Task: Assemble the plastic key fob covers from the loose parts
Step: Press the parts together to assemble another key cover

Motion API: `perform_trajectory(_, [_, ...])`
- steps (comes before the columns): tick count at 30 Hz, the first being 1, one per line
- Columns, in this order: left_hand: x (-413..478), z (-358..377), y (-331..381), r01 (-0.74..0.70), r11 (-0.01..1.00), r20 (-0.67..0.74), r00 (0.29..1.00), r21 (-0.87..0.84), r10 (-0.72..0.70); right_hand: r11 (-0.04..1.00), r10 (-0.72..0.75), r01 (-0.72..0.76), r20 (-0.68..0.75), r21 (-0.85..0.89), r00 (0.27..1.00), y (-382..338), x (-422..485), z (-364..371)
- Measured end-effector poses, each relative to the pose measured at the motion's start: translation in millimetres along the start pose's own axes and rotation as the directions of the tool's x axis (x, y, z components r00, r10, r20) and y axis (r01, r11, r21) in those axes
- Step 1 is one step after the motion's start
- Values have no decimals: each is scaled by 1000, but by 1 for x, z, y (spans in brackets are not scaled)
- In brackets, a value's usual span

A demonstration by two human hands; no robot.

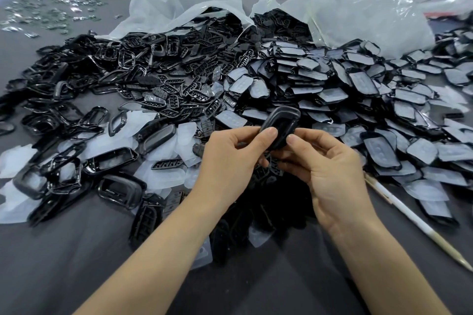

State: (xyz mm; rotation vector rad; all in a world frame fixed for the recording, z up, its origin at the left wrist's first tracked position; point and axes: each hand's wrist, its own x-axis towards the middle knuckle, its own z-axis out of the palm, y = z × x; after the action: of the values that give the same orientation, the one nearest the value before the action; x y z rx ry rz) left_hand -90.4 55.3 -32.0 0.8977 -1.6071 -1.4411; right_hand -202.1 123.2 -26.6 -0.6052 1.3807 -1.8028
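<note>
Hundreds of loose parts cover the grey table (76, 250) ahead of you, spilling from clear plastic bags (358, 7) at the top of the frame. Black frames (76, 84) lie on the left, button inserts (184, 94) in the middle and film-backed shells (358, 89) on the right. At centre frame your left hand (227, 158) and right hand (330, 169) both pinch one black key fob cover (281, 125), thumbs on its near face and fingers curled behind, lifting it just above the pile. It looks light, thin and stiff, with a glossy skin that could slip. Grip it by the long rim edges rather than the face and press evenly, since a twist may crack a clip. A slim white stick (409, 217) lies at lower right, apart from your hands.
</note>
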Motion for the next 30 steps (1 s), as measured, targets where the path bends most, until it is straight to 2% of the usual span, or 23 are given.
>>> perform_trajectory(8, [0,-1,1,-13,1000,43,999,-10,13,1000,-13,12,115,5,993,0,1,-2])
perform_trajectory(11, [-1,1,1,5,999,50,999,-43,-3,1000,-4,2,114,17,993,0,1,-1])
perform_trajectory(16, [-2,2,5,74,976,85,995,-203,-58,1000,-11,7,127,30,992,0,0,-4])
perform_trajectory(24, [0,-2,5,107,981,124,988,-163,-87,997,-55,48,108,59,993,0,1,-3])
perform_trajectory(30, [2,-1,4,161,941,102,985,-298,-136,986,-14,0,80,165,997,1,4,-1])
